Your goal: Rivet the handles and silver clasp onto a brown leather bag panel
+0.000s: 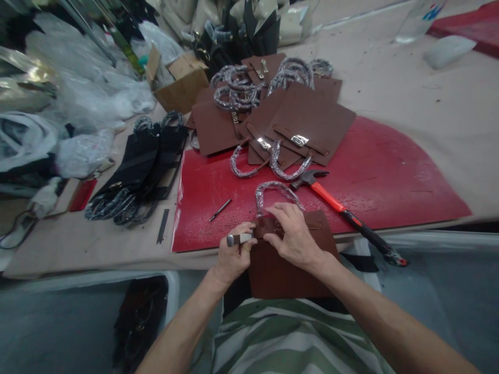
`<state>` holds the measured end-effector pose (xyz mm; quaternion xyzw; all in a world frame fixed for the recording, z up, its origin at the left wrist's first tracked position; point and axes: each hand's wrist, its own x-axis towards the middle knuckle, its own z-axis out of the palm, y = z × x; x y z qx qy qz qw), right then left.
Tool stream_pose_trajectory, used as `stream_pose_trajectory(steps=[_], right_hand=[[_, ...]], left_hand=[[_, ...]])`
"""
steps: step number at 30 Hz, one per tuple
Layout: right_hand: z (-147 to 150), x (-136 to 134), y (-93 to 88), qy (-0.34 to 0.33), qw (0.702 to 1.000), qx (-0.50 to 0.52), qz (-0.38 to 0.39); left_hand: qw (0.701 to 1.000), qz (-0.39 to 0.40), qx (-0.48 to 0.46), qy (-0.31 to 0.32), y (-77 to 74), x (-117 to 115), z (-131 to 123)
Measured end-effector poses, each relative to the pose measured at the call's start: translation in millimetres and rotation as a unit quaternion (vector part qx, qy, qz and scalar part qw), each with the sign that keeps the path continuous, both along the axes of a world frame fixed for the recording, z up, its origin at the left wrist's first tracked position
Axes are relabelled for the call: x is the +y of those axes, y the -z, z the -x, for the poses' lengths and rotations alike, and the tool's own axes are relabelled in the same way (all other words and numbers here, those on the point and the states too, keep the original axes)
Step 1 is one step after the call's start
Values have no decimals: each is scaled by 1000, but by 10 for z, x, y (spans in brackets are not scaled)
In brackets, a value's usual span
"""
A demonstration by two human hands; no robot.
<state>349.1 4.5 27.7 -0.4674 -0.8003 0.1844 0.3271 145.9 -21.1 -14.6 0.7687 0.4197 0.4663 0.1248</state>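
A brown leather bag panel (290, 272) with a plastic-wrapped handle (273, 189) lies at the near edge of the red mat (390, 176), overhanging the table. My left hand (234, 254) is closed around a small metal cylinder tool (238, 239) at the panel's upper left corner. My right hand (292, 234) presses with curled fingers on the panel's top, over the strap area. What lies under those fingers is hidden.
An orange-handled hammer (343, 210) lies right of my hands. A thin metal punch (219, 210) rests on the mat to the left. Finished brown panels (307, 117) pile up behind, black ones (144, 161) to the left, a cardboard box (181, 83) beyond.
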Motion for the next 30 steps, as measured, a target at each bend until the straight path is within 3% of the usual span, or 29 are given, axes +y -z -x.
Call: stream_pose_trajectory(steps=[2, 5, 8, 13, 15, 17, 20, 22, 23, 24, 25, 28, 30], right_hand=[[-190, 21, -57, 56, 997, -1, -49], [-630, 72, -104, 170, 976, -96, -98], [-1079, 113, -94, 244, 940, -235, -37], [-1329, 162, -159, 235, 914, -312, 109], [-1290, 187, -239, 243, 917, -249, 194], [-1239, 193, -316, 228, 910, -111, 327], [-1166, 131, -411, 170, 843, 106, 499], [-1110, 42, -505, 177, 803, 201, 532], [-1075, -15, -578, 191, 797, 233, 524], [-1035, -82, -669, 205, 809, 245, 494], [-989, -157, -775, 213, 843, 230, 437], [-821, -398, -1095, 190, 962, 114, 158], [-695, -522, -1222, 128, 990, 18, -51]], left_hand=[[1000, 3, 0, -3, -2, -2, -5], [1000, 6, -8, -10, 0, -11, -19], [1000, 8, -15, -12, 6, -21, -38], [999, 13, -27, -21, 20, -20, -75], [999, 22, -36, -25, 24, -17, -85], [998, 31, -52, -25, 23, -15, -91], [996, 43, -68, -27, 10, -19, -106], [996, 52, -69, -29, -2, -22, -124], [996, 56, -69, -30, -8, -23, -135], [995, 60, -69, -31, -13, -23, -144], [995, 61, -69, -32, -16, -23, -153], [995, 59, -70, -36, -14, -23, -166], [996, 54, -66, -38, -3, -20, -169]])
